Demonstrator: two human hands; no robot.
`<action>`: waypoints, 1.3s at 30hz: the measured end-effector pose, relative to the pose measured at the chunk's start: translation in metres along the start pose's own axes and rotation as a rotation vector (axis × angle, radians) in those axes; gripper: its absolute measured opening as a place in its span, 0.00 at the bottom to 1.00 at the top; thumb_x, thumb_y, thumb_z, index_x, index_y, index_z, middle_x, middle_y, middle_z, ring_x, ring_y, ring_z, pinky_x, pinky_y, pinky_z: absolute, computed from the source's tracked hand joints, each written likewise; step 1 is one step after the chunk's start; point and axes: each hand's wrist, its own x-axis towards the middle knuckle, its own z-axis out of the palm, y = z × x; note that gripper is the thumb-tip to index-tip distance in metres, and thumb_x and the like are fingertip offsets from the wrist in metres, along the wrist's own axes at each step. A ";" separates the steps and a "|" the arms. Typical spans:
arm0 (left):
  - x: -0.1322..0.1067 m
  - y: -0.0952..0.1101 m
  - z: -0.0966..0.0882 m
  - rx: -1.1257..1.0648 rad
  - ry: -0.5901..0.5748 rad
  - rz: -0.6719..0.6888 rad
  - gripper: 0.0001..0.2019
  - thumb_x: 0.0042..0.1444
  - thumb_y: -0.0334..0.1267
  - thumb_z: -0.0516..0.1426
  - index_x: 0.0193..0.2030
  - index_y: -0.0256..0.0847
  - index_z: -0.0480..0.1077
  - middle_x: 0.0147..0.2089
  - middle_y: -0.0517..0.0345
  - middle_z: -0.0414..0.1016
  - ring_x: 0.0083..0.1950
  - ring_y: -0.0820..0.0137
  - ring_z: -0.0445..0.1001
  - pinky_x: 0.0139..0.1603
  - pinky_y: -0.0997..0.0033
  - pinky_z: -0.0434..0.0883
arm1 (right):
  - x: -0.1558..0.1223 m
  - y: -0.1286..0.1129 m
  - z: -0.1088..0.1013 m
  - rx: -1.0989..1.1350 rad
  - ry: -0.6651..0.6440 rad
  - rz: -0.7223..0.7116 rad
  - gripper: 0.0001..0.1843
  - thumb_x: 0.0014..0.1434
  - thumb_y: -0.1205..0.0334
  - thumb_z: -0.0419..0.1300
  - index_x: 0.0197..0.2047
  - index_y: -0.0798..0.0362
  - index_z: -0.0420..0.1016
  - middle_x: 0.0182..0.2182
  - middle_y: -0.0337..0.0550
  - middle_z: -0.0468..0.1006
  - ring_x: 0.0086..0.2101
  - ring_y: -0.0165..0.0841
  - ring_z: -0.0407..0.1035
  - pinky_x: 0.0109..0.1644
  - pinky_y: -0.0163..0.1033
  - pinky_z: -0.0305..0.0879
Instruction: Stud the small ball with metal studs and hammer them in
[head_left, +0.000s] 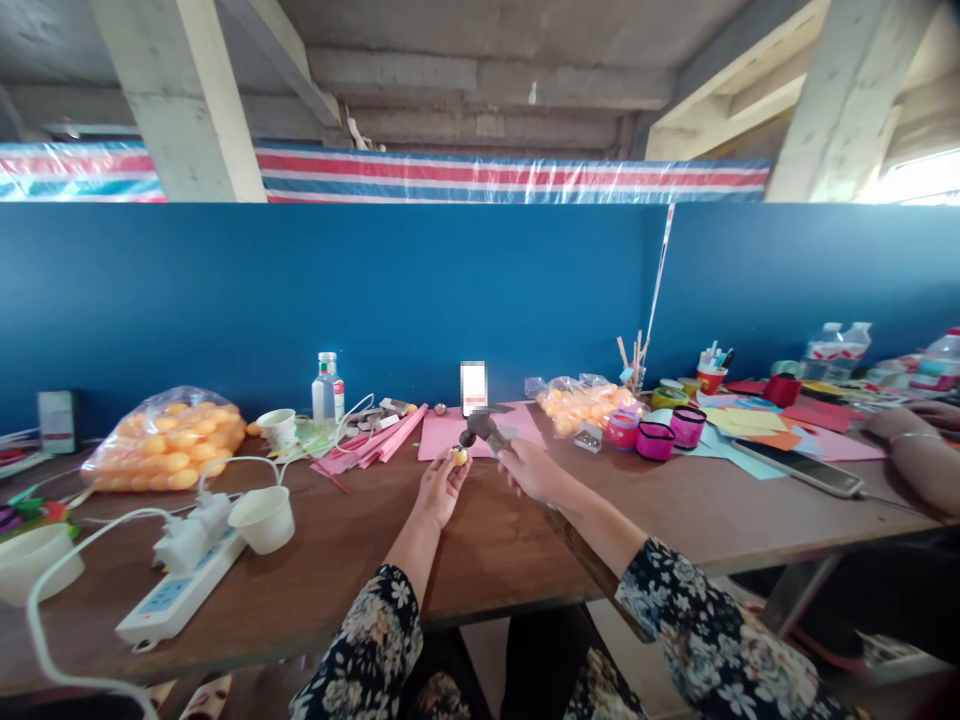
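Near the middle of the table, my left hand (441, 488) pinches a small yellow ball (459, 457) with a pale, shiny patch on its upper side. My right hand (529, 470) is wrapped round a dark grey tool (487, 432) shaped like a hammer. The tool's round black end is just above the ball; whether they touch I cannot tell. Behind both hands lies a sheet of pink paper (435, 438). A phone (474, 388) with a lit screen stands upright at the back of that sheet.
Bags of orange balls (176, 440) stand left and right. A white power strip (180, 590), cables and white cups (262, 520) occupy the left. Pink and purple rolls (656, 440), coloured papers (757, 425) and another person's arm (915, 460) are at right. A blue partition (450, 290) closes the back.
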 end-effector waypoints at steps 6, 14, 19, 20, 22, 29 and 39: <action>0.000 0.000 -0.001 -0.007 -0.029 -0.020 0.07 0.49 0.32 0.57 0.36 0.33 0.69 0.34 0.51 0.75 0.37 0.71 0.74 0.43 0.71 0.71 | 0.000 0.000 -0.004 0.002 0.019 -0.003 0.10 0.58 0.61 0.44 0.28 0.55 0.60 0.15 0.34 0.64 0.13 0.22 0.59 0.16 0.26 0.56; -0.002 0.000 0.002 0.006 0.004 -0.043 0.05 0.46 0.30 0.59 0.32 0.32 0.70 0.32 0.50 0.75 0.34 0.71 0.74 0.38 0.74 0.72 | 0.000 0.006 0.004 -0.002 0.008 -0.002 0.10 0.59 0.61 0.44 0.28 0.55 0.59 0.15 0.33 0.63 0.13 0.22 0.59 0.16 0.26 0.55; -0.001 0.001 0.000 -0.023 -0.029 -0.019 0.08 0.46 0.29 0.58 0.35 0.32 0.70 0.34 0.50 0.75 0.38 0.69 0.75 0.44 0.71 0.71 | -0.003 0.007 0.007 -0.009 0.001 -0.013 0.11 0.59 0.61 0.44 0.27 0.55 0.59 0.15 0.33 0.63 0.13 0.21 0.58 0.16 0.25 0.54; -0.001 0.001 -0.001 -0.022 -0.043 -0.024 0.08 0.46 0.29 0.58 0.36 0.33 0.69 0.35 0.50 0.75 0.38 0.69 0.75 0.44 0.71 0.71 | -0.003 0.007 0.008 -0.024 -0.018 -0.014 0.11 0.59 0.62 0.45 0.27 0.55 0.59 0.14 0.33 0.63 0.12 0.21 0.58 0.16 0.25 0.54; 0.000 0.000 -0.002 -0.018 -0.061 -0.056 0.09 0.47 0.31 0.58 0.37 0.34 0.69 0.35 0.50 0.75 0.37 0.69 0.75 0.44 0.69 0.71 | -0.003 0.008 0.009 -0.041 -0.036 -0.007 0.11 0.58 0.62 0.45 0.26 0.55 0.59 0.14 0.33 0.63 0.12 0.21 0.58 0.15 0.25 0.54; 0.002 0.000 -0.002 -0.029 0.047 -0.072 0.06 0.48 0.30 0.58 0.34 0.32 0.69 0.30 0.50 0.74 0.31 0.73 0.74 0.33 0.77 0.73 | -0.004 0.004 0.003 0.004 0.023 -0.024 0.11 0.59 0.61 0.43 0.29 0.55 0.60 0.15 0.33 0.64 0.13 0.22 0.58 0.16 0.27 0.56; -0.002 0.002 0.001 -0.059 0.023 -0.030 0.03 0.46 0.27 0.58 0.30 0.31 0.70 0.31 0.51 0.76 0.36 0.70 0.75 0.43 0.71 0.72 | -0.001 0.007 0.006 -0.014 0.034 -0.023 0.12 0.59 0.60 0.43 0.29 0.55 0.59 0.15 0.33 0.63 0.12 0.21 0.58 0.16 0.26 0.54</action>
